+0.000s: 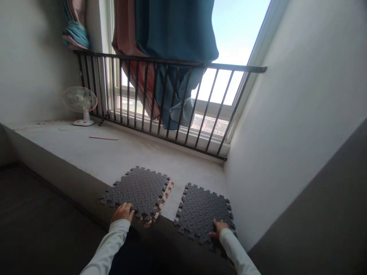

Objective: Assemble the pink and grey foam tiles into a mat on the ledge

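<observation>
Grey interlocking foam mat tile (134, 190) lies on peach foam tile (164, 203) on pale concrete ledge (114, 152); left hand (122, 212) rests at its near edge, right hand (219, 229) on second grey foam tile (200, 214), fingers bent, grip unclear.

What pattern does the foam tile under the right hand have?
The foam tile is dark grey with a raised tread-plate pattern, shown best in the head view.
</observation>
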Demonstrator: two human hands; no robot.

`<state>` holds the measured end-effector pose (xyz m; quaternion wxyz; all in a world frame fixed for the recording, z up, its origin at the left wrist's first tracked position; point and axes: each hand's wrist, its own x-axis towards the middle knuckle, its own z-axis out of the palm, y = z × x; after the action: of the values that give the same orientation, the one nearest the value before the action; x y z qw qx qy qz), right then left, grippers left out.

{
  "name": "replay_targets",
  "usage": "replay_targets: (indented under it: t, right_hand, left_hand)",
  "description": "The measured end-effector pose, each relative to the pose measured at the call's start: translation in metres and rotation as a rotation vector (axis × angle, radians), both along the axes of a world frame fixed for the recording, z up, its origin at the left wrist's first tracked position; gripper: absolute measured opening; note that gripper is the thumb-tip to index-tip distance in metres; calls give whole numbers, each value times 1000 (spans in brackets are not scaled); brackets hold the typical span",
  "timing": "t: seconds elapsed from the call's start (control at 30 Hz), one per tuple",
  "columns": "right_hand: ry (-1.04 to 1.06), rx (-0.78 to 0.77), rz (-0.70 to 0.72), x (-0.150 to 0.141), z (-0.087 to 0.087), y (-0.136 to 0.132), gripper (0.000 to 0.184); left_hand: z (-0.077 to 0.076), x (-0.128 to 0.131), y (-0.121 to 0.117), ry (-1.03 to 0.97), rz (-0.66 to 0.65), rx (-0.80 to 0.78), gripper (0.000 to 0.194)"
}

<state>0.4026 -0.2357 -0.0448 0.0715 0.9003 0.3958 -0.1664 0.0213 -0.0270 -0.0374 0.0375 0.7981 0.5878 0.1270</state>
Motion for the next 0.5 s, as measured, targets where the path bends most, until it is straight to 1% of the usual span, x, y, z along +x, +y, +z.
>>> replay_targets:
  t: [0.07,0.17,0.33,0.5]
  right_hand:
    - [6,12,1,-2,0,-1,75]
    - [9,4,-21,-8,7,-2,76]
    - [16,-61,-50,-14,18,1,81]
    - [20,-70,-52,-13,21,6,78]
  left_hand:
    - [-5,-5,1,-16,-2,7,19]
    - [-9,-7,4,-55,-6,17,18]
    - [-10,-5,6,-107,-12,3,13]
    - [-9,-8,3,-129,-38,18,11]
